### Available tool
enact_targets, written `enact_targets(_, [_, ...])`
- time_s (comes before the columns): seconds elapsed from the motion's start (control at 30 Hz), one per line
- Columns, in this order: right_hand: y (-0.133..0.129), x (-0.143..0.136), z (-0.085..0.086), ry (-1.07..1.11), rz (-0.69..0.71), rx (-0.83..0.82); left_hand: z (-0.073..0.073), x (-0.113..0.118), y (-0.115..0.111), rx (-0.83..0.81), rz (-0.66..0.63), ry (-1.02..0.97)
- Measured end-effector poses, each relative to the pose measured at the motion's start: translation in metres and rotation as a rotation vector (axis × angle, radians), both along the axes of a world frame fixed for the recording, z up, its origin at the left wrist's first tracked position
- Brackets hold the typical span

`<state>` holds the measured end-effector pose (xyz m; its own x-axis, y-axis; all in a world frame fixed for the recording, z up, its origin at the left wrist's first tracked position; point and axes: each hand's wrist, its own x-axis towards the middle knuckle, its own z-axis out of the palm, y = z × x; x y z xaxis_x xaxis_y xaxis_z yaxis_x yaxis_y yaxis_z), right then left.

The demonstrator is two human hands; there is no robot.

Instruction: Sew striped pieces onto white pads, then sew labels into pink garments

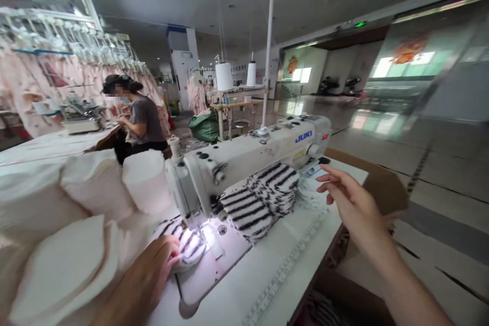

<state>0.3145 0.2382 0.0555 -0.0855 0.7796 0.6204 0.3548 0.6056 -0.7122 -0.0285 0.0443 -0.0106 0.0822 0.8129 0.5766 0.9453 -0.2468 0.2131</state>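
A white sewing machine [260, 155] stands on the table, its lamp lighting the needle area. My left hand [162, 257] has its fingers bent together on a small black-and-white striped fuzzy piece [193, 249], which lies beside the presser foot. My right hand [344, 193] is raised over the table's right side, fingers apart, with nothing in it. Under the machine's arm lie more striped pieces [248, 214], heaped against each other.
Stacks of pale fabric pieces [91, 183] crowd the left side. A ruler strip [286, 265] runs along the table's front. Cardboard [382, 183] is at the right. Thread cones [223, 77] stand behind the machine. A person [145, 119] sits at another machine further back.
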Motion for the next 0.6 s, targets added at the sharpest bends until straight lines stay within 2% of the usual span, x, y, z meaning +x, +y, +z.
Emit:
enact_targets(0.1, [-0.017,-0.001,-0.012,-0.062,0.101,-0.021,0.001,0.0,-0.002,-0.022,-0.044,0.024])
enact_targets(0.23, [-0.065,-0.016,-0.051,-0.198,0.29,0.054,0.005,0.006,-0.008,-0.061,-0.03,0.063])
enact_targets(0.3, [-0.079,-0.02,-0.071,-0.214,0.329,0.096,0.009,0.011,-0.012,-0.117,0.007,0.067])
enact_targets(0.4, [-0.082,-0.026,-0.093,-0.224,0.322,0.173,0.011,0.016,-0.015,-0.177,0.054,0.07])
enact_targets(0.5, [-0.083,-0.032,-0.1,-0.178,0.293,0.186,0.011,0.016,-0.015,-0.162,0.051,0.087])
enact_targets(0.6, [-0.084,-0.033,-0.092,-0.023,0.337,0.047,0.009,0.015,-0.013,-0.072,0.028,0.116])
